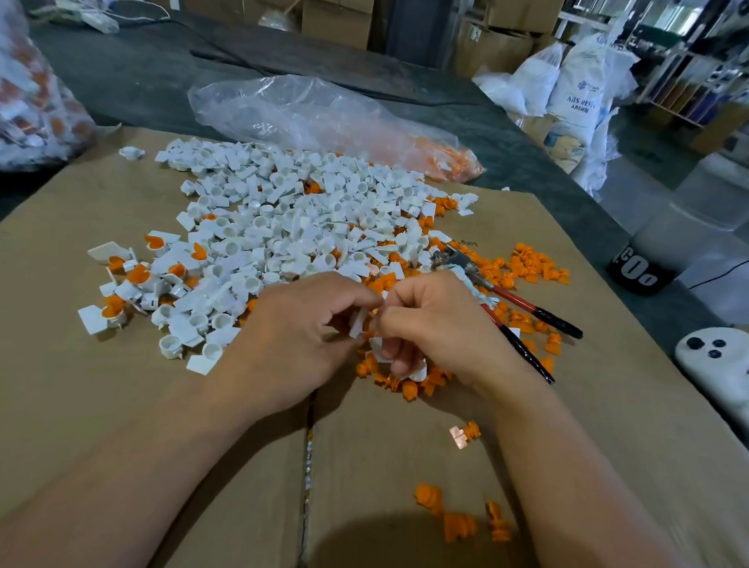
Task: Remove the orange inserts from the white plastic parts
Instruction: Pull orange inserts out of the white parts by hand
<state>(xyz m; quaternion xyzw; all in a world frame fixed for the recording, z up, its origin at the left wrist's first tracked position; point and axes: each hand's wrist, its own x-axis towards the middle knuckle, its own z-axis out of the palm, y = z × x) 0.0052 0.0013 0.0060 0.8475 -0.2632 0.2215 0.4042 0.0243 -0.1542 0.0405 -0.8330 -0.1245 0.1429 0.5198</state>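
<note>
Head view. The white part (359, 324) sits between the two hands, just left of the pliers (507, 299) handles, low over the cardboard (101, 400). Left hand (293, 336) is on the side away from the pliers and right hand (431, 325) on the pliers side. Fingertips of both meet on the part.

Left hand: fingers curled, thumb and forefinger pinch the part's far-from-pliers edge. Right hand: fingers also curled, thumb and forefinger pinch the other edge. A second white piece (418, 373) shows under the right hand's lower fingers; can't tell if it's held or just lying there.

Orientation: only the flat tab shows, a narrow strip. Its long axis runs roughly away from and toward the person, far end tipped slightly toward the pliers. Cup end and any insert are hidden by fingers.

The pile of white parts (281, 219) lies left of and beyond the pliers' head; several at its far-left edge have orange in them. Loose orange inserts (536, 269) are scattered around the pliers, with more just left of the handles under the hands. Plastic bag (328, 118) lies well beyond the pliers.
</note>
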